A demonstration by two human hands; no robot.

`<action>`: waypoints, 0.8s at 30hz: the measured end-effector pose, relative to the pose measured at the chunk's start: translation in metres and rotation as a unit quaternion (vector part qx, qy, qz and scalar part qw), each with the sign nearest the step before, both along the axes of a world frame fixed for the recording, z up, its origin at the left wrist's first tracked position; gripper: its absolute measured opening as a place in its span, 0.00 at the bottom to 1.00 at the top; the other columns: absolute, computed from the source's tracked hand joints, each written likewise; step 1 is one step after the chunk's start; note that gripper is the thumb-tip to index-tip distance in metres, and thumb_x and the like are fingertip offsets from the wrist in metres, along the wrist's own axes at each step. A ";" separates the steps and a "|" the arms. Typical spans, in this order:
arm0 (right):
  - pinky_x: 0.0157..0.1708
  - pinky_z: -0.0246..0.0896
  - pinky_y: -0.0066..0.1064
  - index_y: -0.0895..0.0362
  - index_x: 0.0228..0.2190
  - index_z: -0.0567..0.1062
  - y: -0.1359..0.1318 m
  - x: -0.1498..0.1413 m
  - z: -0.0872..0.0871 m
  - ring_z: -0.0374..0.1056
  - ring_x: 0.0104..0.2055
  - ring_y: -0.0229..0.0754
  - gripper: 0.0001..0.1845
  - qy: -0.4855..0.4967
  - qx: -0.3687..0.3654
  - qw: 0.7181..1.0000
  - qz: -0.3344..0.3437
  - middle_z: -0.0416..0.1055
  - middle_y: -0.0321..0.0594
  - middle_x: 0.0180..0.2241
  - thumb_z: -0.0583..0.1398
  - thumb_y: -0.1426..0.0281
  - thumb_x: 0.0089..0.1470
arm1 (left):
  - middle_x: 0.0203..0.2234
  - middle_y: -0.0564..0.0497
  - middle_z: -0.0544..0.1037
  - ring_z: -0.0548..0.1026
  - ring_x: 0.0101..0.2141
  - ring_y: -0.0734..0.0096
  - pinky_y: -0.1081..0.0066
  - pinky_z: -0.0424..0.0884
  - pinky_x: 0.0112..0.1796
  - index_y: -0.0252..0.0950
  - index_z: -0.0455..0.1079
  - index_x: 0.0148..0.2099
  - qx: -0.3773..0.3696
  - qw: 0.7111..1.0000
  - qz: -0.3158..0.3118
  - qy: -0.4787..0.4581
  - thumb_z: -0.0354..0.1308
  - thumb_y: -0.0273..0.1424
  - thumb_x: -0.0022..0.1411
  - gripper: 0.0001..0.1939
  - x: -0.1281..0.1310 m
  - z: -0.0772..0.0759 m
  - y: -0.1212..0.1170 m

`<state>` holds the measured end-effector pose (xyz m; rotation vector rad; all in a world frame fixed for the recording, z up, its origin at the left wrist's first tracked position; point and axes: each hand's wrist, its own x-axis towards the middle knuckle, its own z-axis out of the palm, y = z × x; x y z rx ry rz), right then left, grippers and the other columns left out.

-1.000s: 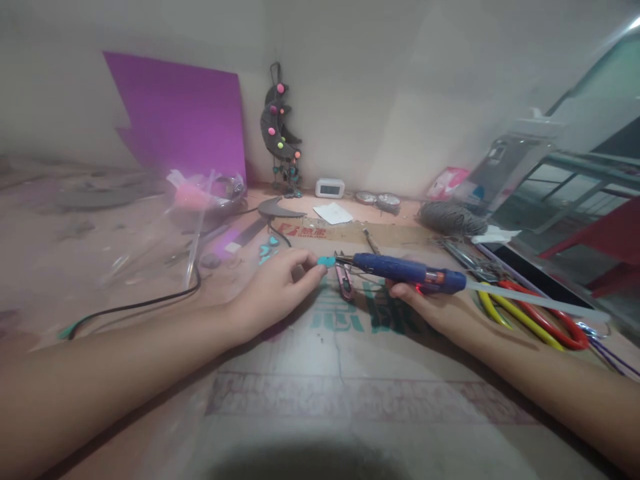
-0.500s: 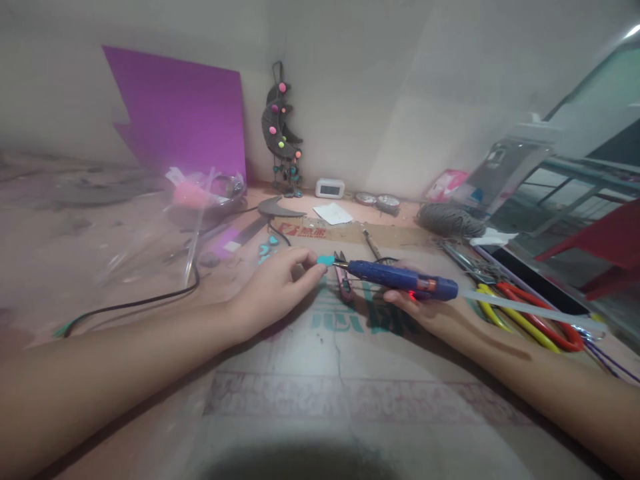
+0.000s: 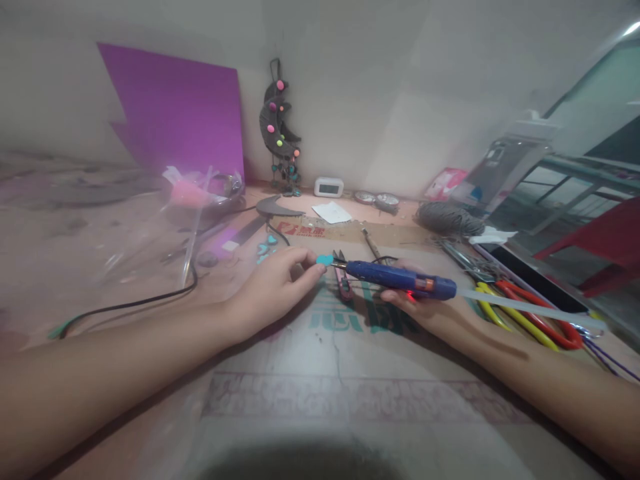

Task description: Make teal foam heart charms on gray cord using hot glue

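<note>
Between the thumb and fingers of my left hand (image 3: 285, 283) is a small turquoise heart-shaped piece (image 3: 325, 260). My right hand (image 3: 417, 310) is wrapped round a dark blue hot glue gun (image 3: 400, 277), its red light glowing and a translucent glue stick (image 3: 530, 309) poking out behind. The gun's metal nozzle points left and meets the right edge of the heart, or nearly so; I cannot tell whether they touch. Beneath the nozzle lies a pair of pink thread snips (image 3: 344, 283). Several more turquoise pieces (image 3: 267, 248) rest left of the snips, behind my left hand.
At the right are red-and-yellow-handled pliers (image 3: 540, 320), a phone (image 3: 530, 277) and grey yarn (image 3: 447, 219). Toward the wall stand a white digital clock (image 3: 329, 187) and a grey crescent (image 3: 277, 207). A moon decoration (image 3: 280, 130) hangs there, beside a purple sheet (image 3: 180, 113). A black cord (image 3: 135, 303) crosses the left side.
The view has shifted very slightly. The heart is turned a little and shows more of its outline; both hands keep their hold and the nozzle stays at the heart's edge.
</note>
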<state>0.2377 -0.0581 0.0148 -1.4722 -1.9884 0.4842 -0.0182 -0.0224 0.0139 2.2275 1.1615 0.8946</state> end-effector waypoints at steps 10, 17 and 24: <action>0.25 0.64 0.38 0.50 0.29 0.73 0.001 0.001 -0.003 0.69 0.27 0.47 0.11 -0.013 0.003 1.000 -0.018 0.72 0.36 0.26 0.63 0.56 0.50 | 0.25 0.54 0.69 0.67 0.28 0.70 0.71 0.61 0.31 0.36 0.63 0.29 0.011 1.000 0.000 0.009 0.51 0.35 0.66 0.12 0.001 -0.001 0.001; 0.23 0.61 0.35 0.51 0.28 0.72 0.003 0.002 -0.006 0.66 0.25 0.44 0.11 0.000 0.017 1.000 -0.008 0.70 0.35 0.24 0.63 0.57 0.50 | 0.25 0.55 0.69 0.67 0.28 0.71 0.71 0.61 0.31 0.36 0.63 0.30 0.019 1.000 0.001 0.013 0.51 0.35 0.66 0.12 0.001 -0.001 0.001; 0.22 0.61 0.34 0.51 0.28 0.73 0.003 0.003 -0.006 0.66 0.25 0.43 0.12 -0.021 0.031 0.999 -0.022 0.70 0.35 0.24 0.64 0.56 0.48 | 0.24 0.55 0.68 0.65 0.28 0.72 0.72 0.59 0.30 0.36 0.62 0.29 0.018 1.000 -0.003 0.011 0.51 0.34 0.66 0.13 -0.001 -0.002 0.000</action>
